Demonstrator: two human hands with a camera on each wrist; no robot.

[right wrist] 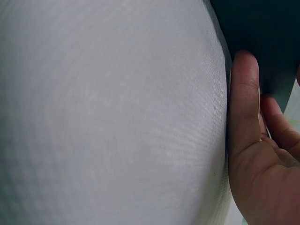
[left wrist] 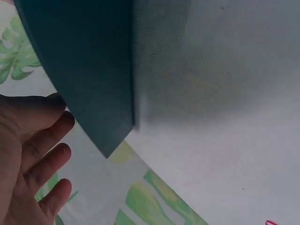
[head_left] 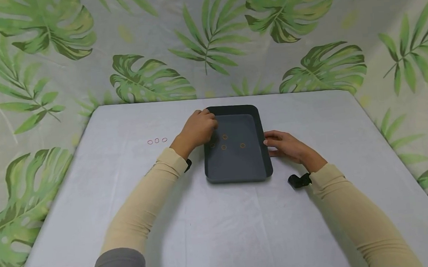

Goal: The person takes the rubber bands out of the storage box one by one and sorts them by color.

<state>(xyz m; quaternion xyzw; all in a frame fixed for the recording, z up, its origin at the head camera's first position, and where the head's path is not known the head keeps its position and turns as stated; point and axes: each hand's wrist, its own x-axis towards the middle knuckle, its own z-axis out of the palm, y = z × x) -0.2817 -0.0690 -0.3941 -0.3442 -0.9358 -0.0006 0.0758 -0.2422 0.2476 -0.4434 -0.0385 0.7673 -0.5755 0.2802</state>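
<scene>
A dark grey rectangular tray (head_left: 235,167) lies on the white-covered table. Inside it are several thin orange rings (head_left: 242,145), apparently rubber bands. My left hand (head_left: 200,127) is at the tray's upper left side, its fingers bent over the rim. In the left wrist view the thumb and index finger (left wrist: 49,133) come close to the rim; the thumb tip is partly hidden, and whether they pinch anything is unclear. Along the tray's right outer wall, my right hand (head_left: 287,145) rests with fairly straight fingers. The right wrist view shows one digit (right wrist: 245,93) against the dark wall.
Three small red rings (head_left: 157,140) lie in a row on the table left of the tray. Behind stands a leaf-patterned cloth (head_left: 207,43). Each wrist carries a black camera, the right one (head_left: 298,181) close above the table.
</scene>
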